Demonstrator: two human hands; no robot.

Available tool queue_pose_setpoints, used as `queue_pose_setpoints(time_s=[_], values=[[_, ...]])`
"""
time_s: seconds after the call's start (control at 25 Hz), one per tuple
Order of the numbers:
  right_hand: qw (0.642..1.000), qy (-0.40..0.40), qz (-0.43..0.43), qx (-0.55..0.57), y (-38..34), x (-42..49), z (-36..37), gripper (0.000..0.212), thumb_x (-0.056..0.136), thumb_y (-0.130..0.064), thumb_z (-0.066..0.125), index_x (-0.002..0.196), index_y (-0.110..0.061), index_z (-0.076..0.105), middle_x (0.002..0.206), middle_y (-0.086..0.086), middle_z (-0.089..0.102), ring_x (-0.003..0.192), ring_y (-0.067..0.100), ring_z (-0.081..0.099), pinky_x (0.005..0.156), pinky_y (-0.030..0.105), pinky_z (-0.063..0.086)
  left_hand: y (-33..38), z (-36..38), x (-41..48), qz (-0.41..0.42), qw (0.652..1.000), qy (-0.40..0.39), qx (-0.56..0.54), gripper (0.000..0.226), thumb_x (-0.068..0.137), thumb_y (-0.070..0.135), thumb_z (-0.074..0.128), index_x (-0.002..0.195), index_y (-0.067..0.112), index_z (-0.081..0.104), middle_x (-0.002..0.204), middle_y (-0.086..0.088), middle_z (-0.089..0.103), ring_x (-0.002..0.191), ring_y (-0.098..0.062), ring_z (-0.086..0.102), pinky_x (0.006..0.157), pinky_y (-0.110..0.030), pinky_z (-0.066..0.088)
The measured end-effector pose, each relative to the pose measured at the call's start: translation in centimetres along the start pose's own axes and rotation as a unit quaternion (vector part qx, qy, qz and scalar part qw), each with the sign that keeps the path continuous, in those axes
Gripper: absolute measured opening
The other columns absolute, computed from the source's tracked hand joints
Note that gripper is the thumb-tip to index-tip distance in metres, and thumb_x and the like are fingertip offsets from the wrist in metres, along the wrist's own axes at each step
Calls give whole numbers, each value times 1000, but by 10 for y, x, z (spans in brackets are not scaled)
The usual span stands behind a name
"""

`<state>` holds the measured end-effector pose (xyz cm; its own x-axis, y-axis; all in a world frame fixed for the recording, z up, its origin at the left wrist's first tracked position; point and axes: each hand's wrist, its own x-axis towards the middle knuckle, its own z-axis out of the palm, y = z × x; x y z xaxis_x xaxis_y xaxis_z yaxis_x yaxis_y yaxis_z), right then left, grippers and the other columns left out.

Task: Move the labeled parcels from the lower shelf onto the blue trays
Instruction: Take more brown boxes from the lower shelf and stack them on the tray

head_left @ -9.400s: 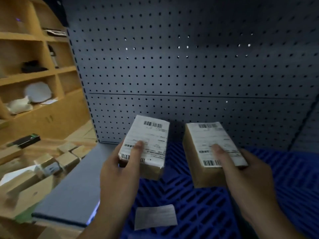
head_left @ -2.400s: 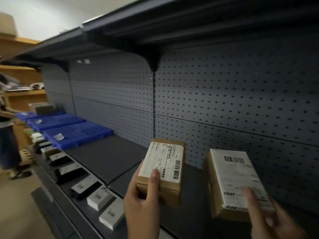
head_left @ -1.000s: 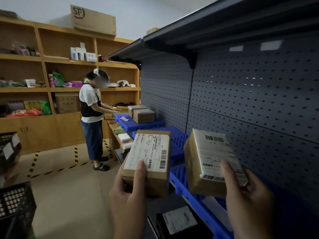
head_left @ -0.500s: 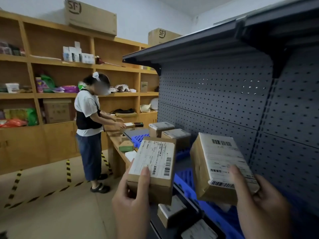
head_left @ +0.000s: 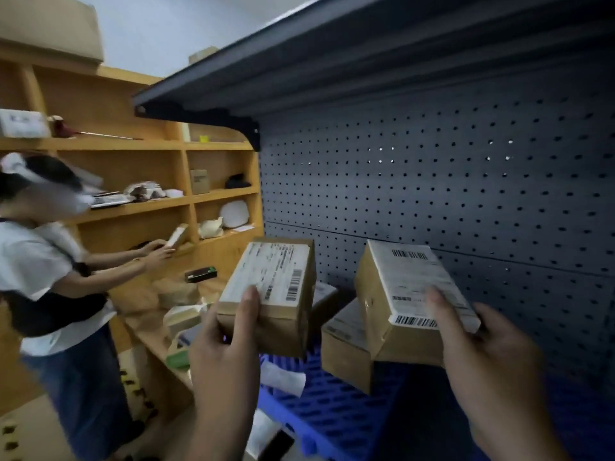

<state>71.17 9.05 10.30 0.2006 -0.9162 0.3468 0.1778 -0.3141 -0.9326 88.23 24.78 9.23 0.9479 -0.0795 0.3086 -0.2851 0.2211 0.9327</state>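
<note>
My left hand grips a brown labeled parcel from below, thumb on its white label. My right hand holds a second labeled parcel the same way, tilted up toward me. Both parcels hover above a blue slatted tray on the dark metal shelf. On that tray rests another brown parcel, just below and left of the right-hand one, and a further parcel shows behind the left one. A white paper slip lies on the tray near its front edge.
A grey pegboard wall backs the shelf, with an upper shelf overhead. A person stands at the left, handling a small box at a wooden counter strewn with packages. Wooden shelving fills the left background.
The view has swung right and closer to the shelf. Both parcels now hang over the blue tray that carries other parcels. The person at the left appears much nearer.
</note>
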Motion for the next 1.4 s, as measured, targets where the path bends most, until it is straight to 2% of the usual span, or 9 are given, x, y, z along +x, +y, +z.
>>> queue_pose_setpoints(time_s=[0.08, 0.2, 0.4, 0.64, 0.72, 0.88, 1.04, 1.24, 1.4], values=[[999, 41, -12, -12, 8, 9, 30, 34, 68, -74, 69, 83, -45, 77, 74, -18, 78, 65, -2, 74, 54, 22, 55, -17, 11, 48, 6, 998, -61, -10, 41, 68, 81, 61, 88, 47, 75, 83, 15, 79, 82, -9, 75, 78, -42, 58], [993, 102, -9, -51, 26, 19, 70, 34, 77, -65, 73, 77, -32, 78, 73, -18, 78, 64, -1, 73, 55, 25, 54, -48, 31, 107, -21, 989, -146, -20, 48, 71, 78, 63, 86, 35, 77, 82, 12, 79, 79, -7, 74, 82, -45, 58], [973, 189, 7, -132, 25, 19, 117, 38, 81, -62, 72, 77, -25, 74, 68, -25, 74, 58, -5, 70, 37, 12, 47, -72, 55, 166, -47, 965, -258, -16, 47, 83, 71, 62, 74, 26, 75, 72, 19, 74, 62, 9, 65, 61, -34, 45], [943, 218, 17, -252, 22, 7, 132, 43, 83, -69, 62, 80, -27, 69, 66, -33, 69, 60, -13, 66, 34, 10, 41, -85, 61, 177, -51, 936, -342, -64, 53, 84, 71, 62, 80, 19, 75, 77, 10, 77, 66, 5, 67, 56, -19, 48], [928, 222, 14, -298, 23, 3, 136, 46, 85, -70, 60, 82, -25, 68, 61, -14, 71, 59, -11, 65, 33, 10, 41, -86, 59, 174, -42, 933, -352, -55, 49, 84, 69, 63, 75, 23, 74, 73, 10, 75, 63, 8, 63, 49, -9, 43], [903, 232, 21, -362, 26, -2, 142, 55, 84, -76, 52, 93, -24, 64, 77, -12, 68, 62, 3, 66, 44, 23, 48, -85, 59, 172, -54, 927, -368, -40, 40, 83, 74, 61, 75, 37, 74, 73, 21, 75, 69, 11, 65, 56, -20, 42], [902, 227, 20, -368, 26, -1, 142, 53, 86, -76, 48, 90, -25, 61, 78, -12, 68, 64, 3, 66, 46, 25, 49, -88, 61, 171, -52, 935, -347, -42, 60, 81, 77, 60, 74, 18, 72, 73, 6, 74, 66, -2, 66, 56, -22, 42], [904, 215, 33, -368, 27, 4, 144, 51, 87, -76, 48, 92, -26, 57, 82, -11, 66, 67, 6, 65, 49, 29, 52, -86, 63, 171, -25, 940, -335, -55, 41, 87, 69, 62, 83, 31, 77, 77, 21, 75, 74, 9, 68, 53, -2, 42], [909, 204, 49, -359, 27, 7, 143, 53, 85, -78, 50, 95, -26, 55, 89, -7, 66, 72, 12, 67, 57, 38, 59, -87, 65, 168, 18, 945, -324, -35, 48, 87, 71, 60, 90, 25, 73, 81, 17, 74, 79, 10, 66, 58, 2, 40]])
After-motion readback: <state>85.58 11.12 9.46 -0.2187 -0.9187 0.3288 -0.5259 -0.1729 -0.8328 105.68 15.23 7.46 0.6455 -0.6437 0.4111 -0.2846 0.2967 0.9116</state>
